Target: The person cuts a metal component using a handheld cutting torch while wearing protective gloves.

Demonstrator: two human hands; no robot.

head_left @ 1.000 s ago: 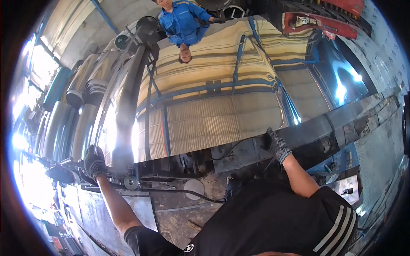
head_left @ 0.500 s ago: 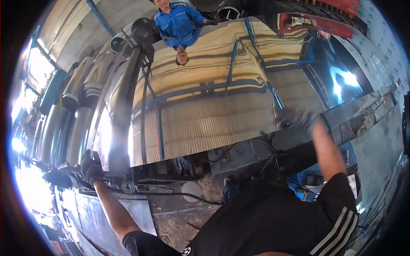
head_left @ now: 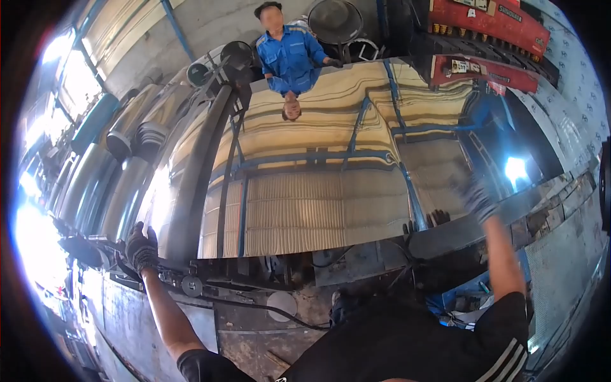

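Note:
A large mirror-bright metal sheet [head_left: 299, 197] lies flat in front of me, its surface full of reflections. My left hand [head_left: 141, 248], in a dark knitted glove, rests with fingers extended at the near end of the long machine beam and rollers, left of the sheet. My right hand [head_left: 476, 198], gloved too, is over the sheet's right front part. Motion smears its fingers, so contact with the metal cannot be made out. Dark finger-like shapes show on the sheet near its front edge.
Across the sheet stands a co-worker [head_left: 289, 54] in blue, one gloved hand by the far edge. Shiny metal cylinders [head_left: 89, 184] are at left. A red machine [head_left: 487, 73] stands back right. A dark cable [head_left: 254, 299] crosses the floor near a pale disc [head_left: 282, 305].
The view has shifted, so the scene sits lower and further right. My right hand has turned from pointing left to pointing up. My left hand stays at the same machine end.

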